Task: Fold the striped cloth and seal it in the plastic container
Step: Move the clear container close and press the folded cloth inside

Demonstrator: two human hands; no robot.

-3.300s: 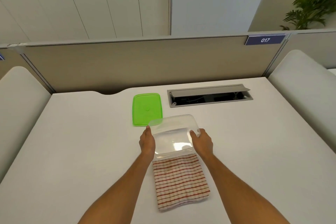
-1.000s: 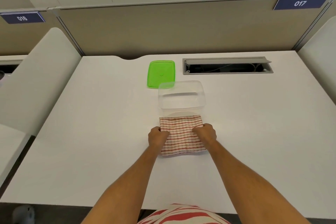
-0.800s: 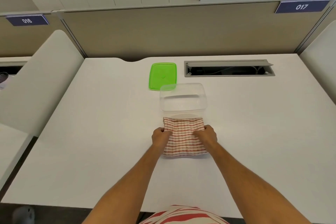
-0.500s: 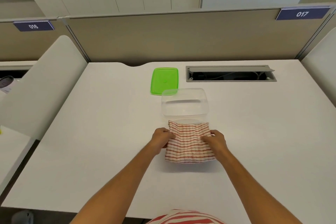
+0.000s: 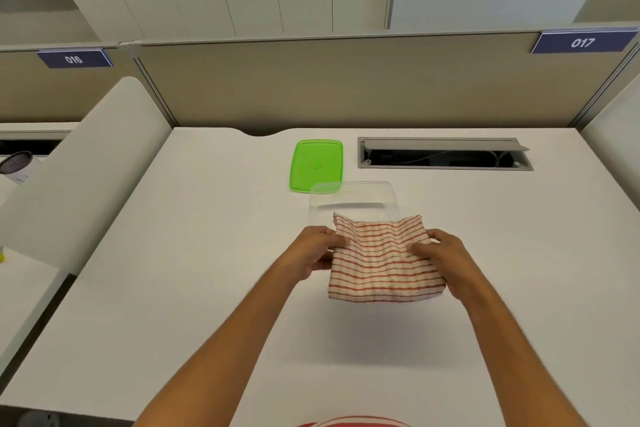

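Lifted since half a second ago: striped cloth (image 5: 381,260) now off the surface (image 5: 207,288), its far edge over the near rim of the plastic container (image 5: 353,198). Left hand (image 5: 313,253) and right hand (image 5: 446,258) each pinch a side of the folded bundle. Step: folding done, loading underway. Next: carry forward, lower into the open container. Green lid (image 5: 317,165) waits beyond, toward the far edge.

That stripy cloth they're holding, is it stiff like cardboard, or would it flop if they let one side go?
Probably floppy: the striped cloth wrinkles and sags between the left hand and right hand. Likely light, since pinches at its sides hold it. Folded thick, it may keep some shape.
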